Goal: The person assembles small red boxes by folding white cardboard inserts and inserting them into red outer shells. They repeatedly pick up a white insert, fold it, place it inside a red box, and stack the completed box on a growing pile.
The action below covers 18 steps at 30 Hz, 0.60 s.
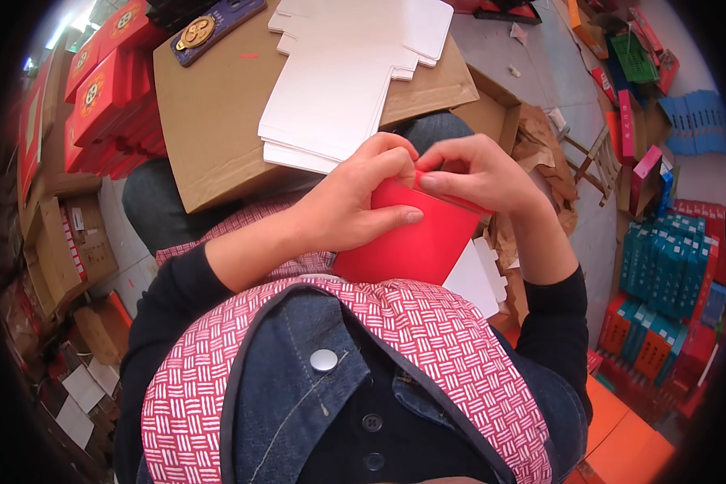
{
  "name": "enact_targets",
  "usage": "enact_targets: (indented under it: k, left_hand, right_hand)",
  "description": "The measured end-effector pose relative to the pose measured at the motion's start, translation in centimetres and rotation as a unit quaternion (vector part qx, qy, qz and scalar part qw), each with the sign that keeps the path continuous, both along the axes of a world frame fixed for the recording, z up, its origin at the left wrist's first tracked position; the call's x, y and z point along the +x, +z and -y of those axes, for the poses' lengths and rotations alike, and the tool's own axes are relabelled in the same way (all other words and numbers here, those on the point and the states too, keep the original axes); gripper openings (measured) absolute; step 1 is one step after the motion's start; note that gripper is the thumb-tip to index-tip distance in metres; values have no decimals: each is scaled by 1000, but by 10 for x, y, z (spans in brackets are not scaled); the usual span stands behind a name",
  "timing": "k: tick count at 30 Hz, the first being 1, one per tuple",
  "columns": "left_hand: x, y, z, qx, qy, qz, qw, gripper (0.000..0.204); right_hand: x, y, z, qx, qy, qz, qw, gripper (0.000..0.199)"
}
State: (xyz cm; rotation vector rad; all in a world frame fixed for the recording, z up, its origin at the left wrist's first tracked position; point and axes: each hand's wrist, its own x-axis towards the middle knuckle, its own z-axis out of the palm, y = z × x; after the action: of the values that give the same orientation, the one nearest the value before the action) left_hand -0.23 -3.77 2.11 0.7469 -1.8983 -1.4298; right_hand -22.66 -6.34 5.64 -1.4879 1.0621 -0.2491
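A red cardboard box [411,242] is tilted in front of my chest, close to my apron. My left hand [351,198] is closed on its left side, the thumb lying across the red face and the fingers curled at the top edge. At the upper right edge, my right hand [476,173] pinches the box, its fingertips close to those of my left hand. The far side of the box is hidden. Beyond my hands, a stack of flat white die-cut card blanks [339,73] lies on a large brown carton [210,121].
A dark phone case [218,31] with a gold round ornament rests on the carton's far left. Red boxes [113,89] are piled at left. White card pieces [476,278] lie beside my right forearm. Teal boxes [665,262] stand stacked at right, near orange boxes [629,436].
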Motion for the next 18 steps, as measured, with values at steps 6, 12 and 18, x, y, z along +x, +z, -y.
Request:
enact_targets:
  k: [6, 12, 18]
  left_hand:
    - [4, -2, 1, 47, -20, -14, 999, 24]
    - [0, -6, -6, 34, 16, -16, 999, 23]
    - [-10, -17, -18, 33, 78, -66, 994, 16]
  right_hand:
    - [12, 0, 13, -87, 65, -78, 991, 20]
    - [14, 6, -5, -243, 109, -90, 960, 21]
    - [5, 2, -19, -198, 77, -49, 976, 16]
